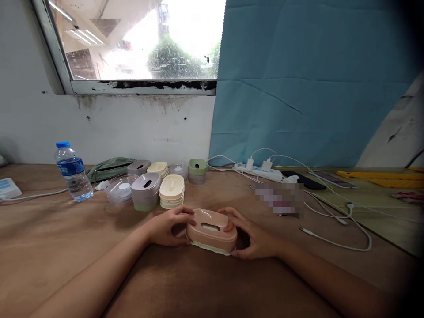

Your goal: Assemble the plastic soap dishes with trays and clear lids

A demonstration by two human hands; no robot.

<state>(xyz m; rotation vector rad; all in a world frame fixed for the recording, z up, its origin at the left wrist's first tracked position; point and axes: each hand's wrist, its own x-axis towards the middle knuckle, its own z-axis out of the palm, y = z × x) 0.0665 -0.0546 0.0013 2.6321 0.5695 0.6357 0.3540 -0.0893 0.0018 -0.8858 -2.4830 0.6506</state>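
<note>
A pink oval plastic box (212, 236) with a slot in its top sits at the middle of the table, a pale green edge showing along its bottom. On its left end, my left hand (170, 226) is closed, fingers on top and thumb low at the side. My right hand (253, 234) grips the other end, with fingertips near the slot and the thumb by the lower edge. Beyond my left hand stand a lilac and green oval box (146, 194) with a dark slot and a stack of cream oval lids (172, 190).
A water bottle (71, 172), a green pouch (111, 168), clear round containers (121, 189) and a green and grey box (197, 171) stand along the back. At right lie a power strip (258, 171), white cables (347, 248), phones (334, 179) and a blurred-out patch.
</note>
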